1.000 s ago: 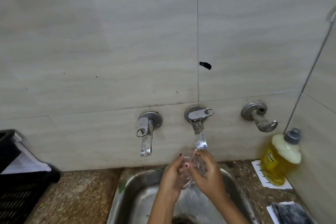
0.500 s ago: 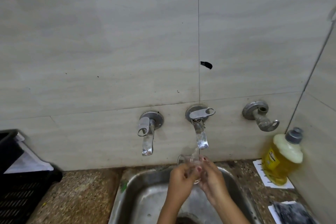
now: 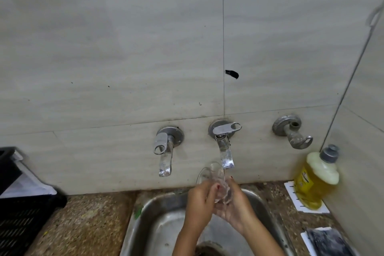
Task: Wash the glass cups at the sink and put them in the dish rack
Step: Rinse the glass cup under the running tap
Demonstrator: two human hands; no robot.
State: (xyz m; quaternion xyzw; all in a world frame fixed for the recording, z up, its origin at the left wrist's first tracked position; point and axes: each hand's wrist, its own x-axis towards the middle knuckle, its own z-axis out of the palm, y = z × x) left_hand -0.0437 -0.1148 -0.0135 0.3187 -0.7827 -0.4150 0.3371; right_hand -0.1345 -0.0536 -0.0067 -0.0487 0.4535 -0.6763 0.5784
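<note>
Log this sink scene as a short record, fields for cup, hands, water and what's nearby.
cup: glass cup, tilted, over the sink under the middle tap
left hand: grips the cup
right hand: cradles the cup from below
water: seems to run from the middle tap
nearby: yellow soap bottle at right, black crate far left

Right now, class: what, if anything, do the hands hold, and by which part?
The left hand and right hand both grip a glass cup round its lower body, leaving the rim free.
</note>
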